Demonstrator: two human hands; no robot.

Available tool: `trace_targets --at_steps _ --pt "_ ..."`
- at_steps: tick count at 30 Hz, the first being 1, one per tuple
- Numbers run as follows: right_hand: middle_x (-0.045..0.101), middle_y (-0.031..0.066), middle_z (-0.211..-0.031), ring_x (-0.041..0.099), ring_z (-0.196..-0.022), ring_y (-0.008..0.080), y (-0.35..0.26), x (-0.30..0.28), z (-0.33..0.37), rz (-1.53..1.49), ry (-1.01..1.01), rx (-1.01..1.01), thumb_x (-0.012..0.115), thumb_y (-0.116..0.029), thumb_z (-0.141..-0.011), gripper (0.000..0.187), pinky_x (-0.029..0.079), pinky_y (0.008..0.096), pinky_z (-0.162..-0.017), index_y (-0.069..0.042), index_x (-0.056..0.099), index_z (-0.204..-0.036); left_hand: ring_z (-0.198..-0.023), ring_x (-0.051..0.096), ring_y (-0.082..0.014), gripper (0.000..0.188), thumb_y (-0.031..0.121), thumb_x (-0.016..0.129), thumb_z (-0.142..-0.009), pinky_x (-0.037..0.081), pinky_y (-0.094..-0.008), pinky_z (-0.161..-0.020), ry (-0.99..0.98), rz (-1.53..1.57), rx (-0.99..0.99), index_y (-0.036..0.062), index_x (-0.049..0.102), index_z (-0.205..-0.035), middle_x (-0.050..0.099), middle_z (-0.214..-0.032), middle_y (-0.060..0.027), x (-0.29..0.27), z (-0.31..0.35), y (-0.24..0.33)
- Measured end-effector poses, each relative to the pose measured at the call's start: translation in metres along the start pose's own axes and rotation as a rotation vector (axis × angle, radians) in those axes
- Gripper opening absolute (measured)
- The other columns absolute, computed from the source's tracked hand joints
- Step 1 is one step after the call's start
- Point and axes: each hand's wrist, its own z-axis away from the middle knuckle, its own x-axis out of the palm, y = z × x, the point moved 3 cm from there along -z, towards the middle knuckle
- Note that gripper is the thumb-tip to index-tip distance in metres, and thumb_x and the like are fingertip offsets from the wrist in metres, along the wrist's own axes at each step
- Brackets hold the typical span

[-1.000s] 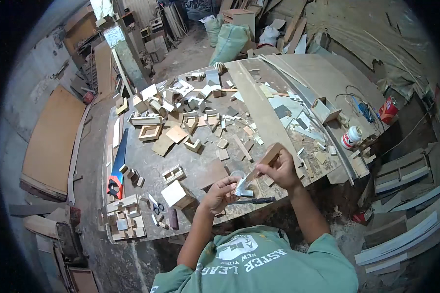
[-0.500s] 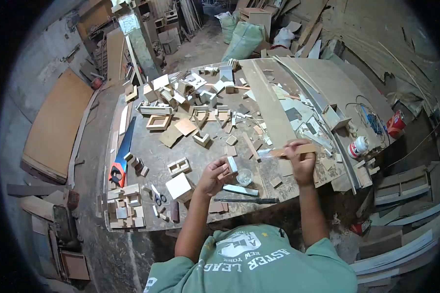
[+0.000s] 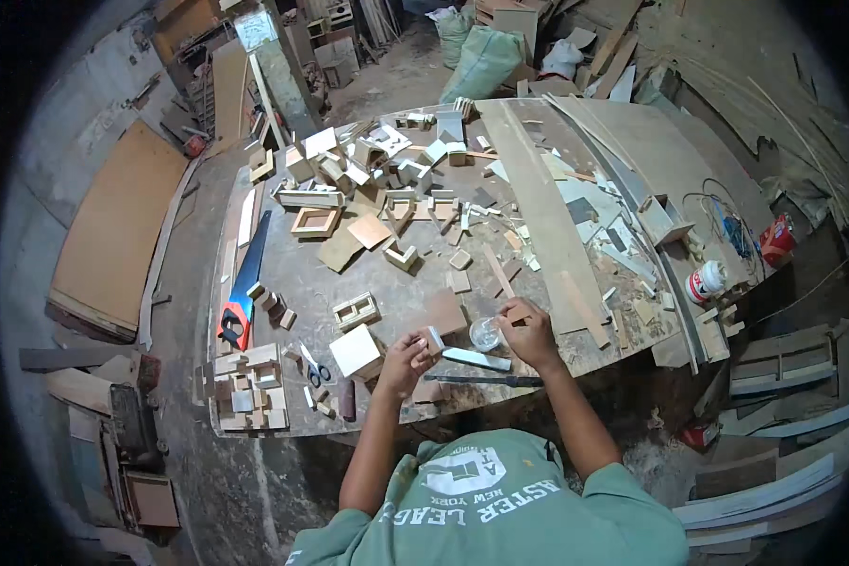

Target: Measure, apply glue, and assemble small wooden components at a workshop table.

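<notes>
My left hand (image 3: 406, 363) is closed around a small wooden block (image 3: 432, 340) with a pale face, held above the near part of the worktable (image 3: 415, 283). Just right of it, my right hand (image 3: 528, 335) grips a flat wooden-handled brush (image 3: 517, 311), whose bristle end is hard to make out now. The hand is beside a small clear cup (image 3: 485, 333). Whether the bristles reach into the cup, I cannot tell. A pale strip of wood (image 3: 477, 358) and a dark long tool (image 3: 486, 380) lie close below the cup.
A handsaw (image 3: 246, 283) and scissors (image 3: 317, 368) lie to the left, near a white-topped block (image 3: 357, 351). Small wooden boxes (image 3: 317, 222) and offcuts crowd the far side. A white bottle (image 3: 706, 281) and a red can (image 3: 776, 241) stand at right.
My right hand has moved left and down with the brush, coming beside the clear cup. My left hand, still holding the block, has shifted slightly lower and left.
</notes>
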Motion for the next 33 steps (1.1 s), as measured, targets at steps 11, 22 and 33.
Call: trace_targets --at_steps 11,22,33 --pt "0.063 0.0144 -0.094 0.063 -0.087 0.0334 0.051 0.038 0.016 0.066 -0.176 0.254 0.074 -0.02 -0.072 0.037 0.051 0.0408 -0.076 -0.006 0.06 -0.104 -0.096 0.062 -0.016 0.028 0.014 0.052 -0.096 0.052 -0.033 -0.085 -0.112 0.123 -0.05 0.0047 0.053 -0.122 0.063 -0.107 -0.0055 0.006 0.036 0.002" --pt "0.061 0.0018 -0.081 0.055 -0.07 0.0084 -0.018 0.05 0.094 -0.155 0.229 0.29 0.065 -0.007 -0.083 0.013 0.046 0.0235 -0.061 -0.003 0.059 -0.094 -0.103 0.061 -0.0222 0.026 0.008 0.054 -0.093 0.051 -0.0353 -0.093 -0.151 0.2 -0.149 0.0 0.051 -0.118 0.061 -0.11 -0.0114 -0.011 0.058 -0.014" --pt "0.065 0.0042 -0.094 0.062 -0.078 0.0109 -0.04 0.149 0.213 -0.884 0.255 0.782 0.068 -0.01 -0.085 0.028 0.052 0.0245 -0.068 -0.002 0.059 -0.111 -0.085 0.062 -0.0159 0.022 0.009 0.066 -0.087 0.052 -0.0286 -0.075 -0.201 -0.047 -0.401 0.0002 0.06 -0.106 0.063 -0.098 -0.0062 -0.031 0.085 -0.071"
